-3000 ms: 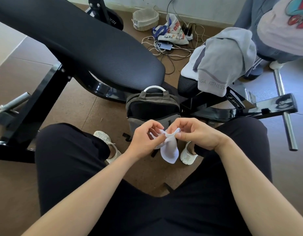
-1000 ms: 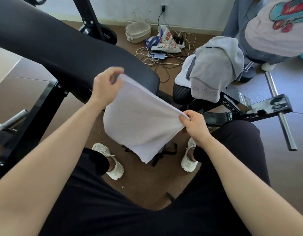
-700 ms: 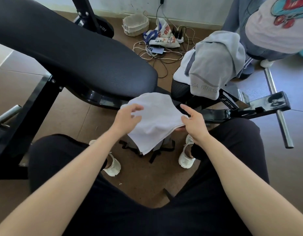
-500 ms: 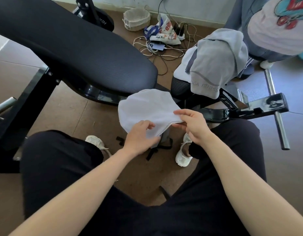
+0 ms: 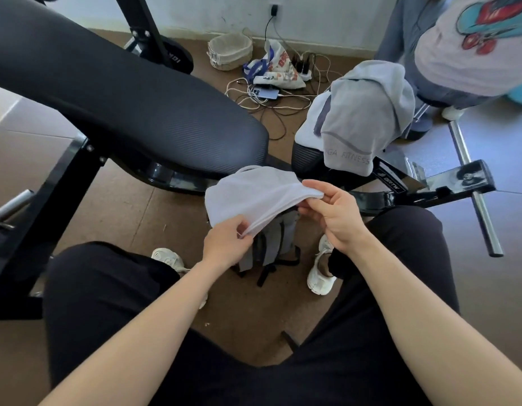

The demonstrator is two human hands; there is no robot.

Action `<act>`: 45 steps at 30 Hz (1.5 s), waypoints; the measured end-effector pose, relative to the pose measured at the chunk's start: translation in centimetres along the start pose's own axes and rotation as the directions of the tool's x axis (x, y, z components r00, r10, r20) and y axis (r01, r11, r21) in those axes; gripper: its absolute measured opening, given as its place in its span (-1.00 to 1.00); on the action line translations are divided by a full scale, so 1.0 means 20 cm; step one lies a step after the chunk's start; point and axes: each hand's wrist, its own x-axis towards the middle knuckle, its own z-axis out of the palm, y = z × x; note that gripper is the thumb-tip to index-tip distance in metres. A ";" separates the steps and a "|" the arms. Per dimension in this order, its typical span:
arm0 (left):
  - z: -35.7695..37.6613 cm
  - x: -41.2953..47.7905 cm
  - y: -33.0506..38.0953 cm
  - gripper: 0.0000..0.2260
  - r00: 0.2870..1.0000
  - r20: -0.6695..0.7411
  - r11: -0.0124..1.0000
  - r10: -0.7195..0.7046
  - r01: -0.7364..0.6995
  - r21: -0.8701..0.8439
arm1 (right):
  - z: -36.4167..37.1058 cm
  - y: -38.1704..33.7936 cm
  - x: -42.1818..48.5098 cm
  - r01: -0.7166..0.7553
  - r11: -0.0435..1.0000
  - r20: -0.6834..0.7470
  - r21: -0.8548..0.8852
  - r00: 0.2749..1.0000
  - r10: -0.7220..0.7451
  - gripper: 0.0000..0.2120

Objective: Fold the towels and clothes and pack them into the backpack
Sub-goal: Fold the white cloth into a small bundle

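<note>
I hold a small white towel [image 5: 253,194], folded over on itself, above the floor between my knees. My left hand [image 5: 227,244] pinches its near lower edge. Its right corner sits between the thumb and fingers of my right hand [image 5: 333,212]. The grey backpack [image 5: 271,244] stands on the floor right under the towel, and the cloth hides most of it. A grey towel [image 5: 362,118] printed with "FITNESS" hangs over the black bench seat at the right, on top of a white cloth [image 5: 308,124].
A large black padded bench [image 5: 122,92] slants across the left with its steel frame [image 5: 429,189] running to the right. A person in a white printed shirt [image 5: 470,45] stands at the top right. Cables, a phone, a bag [image 5: 277,68] and a basket [image 5: 230,51] lie by the wall.
The white towel was stretched wide between both hands a second ago. My left hand has since come down and folded it over, so both hands now hold it close together above the backpack.
</note>
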 end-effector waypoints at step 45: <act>-0.13 -0.31 0.11 -0.91 0.990 -0.140 0.686 -0.010 -0.095 -0.721 | 0.27 0.16 -0.20 0.322 0.685 0.289 -0.654 0.943 -0.167 -0.84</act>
